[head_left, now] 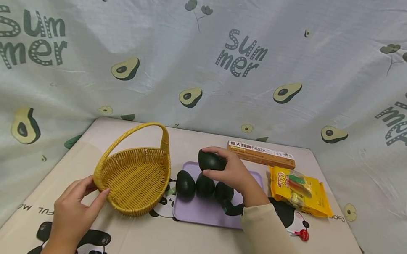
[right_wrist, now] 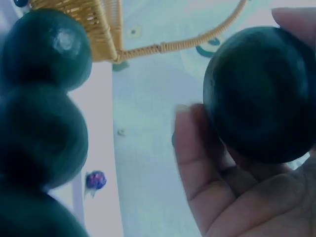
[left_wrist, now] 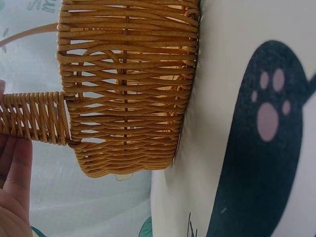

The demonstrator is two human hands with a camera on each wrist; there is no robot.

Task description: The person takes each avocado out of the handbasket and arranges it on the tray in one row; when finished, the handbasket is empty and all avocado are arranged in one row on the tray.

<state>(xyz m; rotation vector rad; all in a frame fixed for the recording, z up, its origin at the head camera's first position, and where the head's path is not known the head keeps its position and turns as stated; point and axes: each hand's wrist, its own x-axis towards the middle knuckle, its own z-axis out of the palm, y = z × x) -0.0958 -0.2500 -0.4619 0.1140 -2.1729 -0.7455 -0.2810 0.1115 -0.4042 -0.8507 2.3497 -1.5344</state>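
Observation:
My right hand (head_left: 234,171) grips a dark green avocado (head_left: 211,161) above the purple tray (head_left: 196,215), thumb and fingers around its sides. In the right wrist view, the held avocado (right_wrist: 261,94) hides part of the palm. Three more avocados (head_left: 185,185) sit in a row on the tray, the right one partly covered by my arm. Left of the tray stands a yellow woven basket (head_left: 136,178) with a tall arched handle. My left hand (head_left: 77,209) holds the basket where the handle meets the near-left rim; in the left wrist view, fingers lie against the handle (left_wrist: 34,118).
A pasta box (head_left: 261,154) lies at the back right, with a yellow snack packet (head_left: 298,191) before it. A small red wrapped thing (head_left: 303,234) is near the packet. By my right sleeve, a dark curved thing (head_left: 233,209) of unclear kind lies on the tray.

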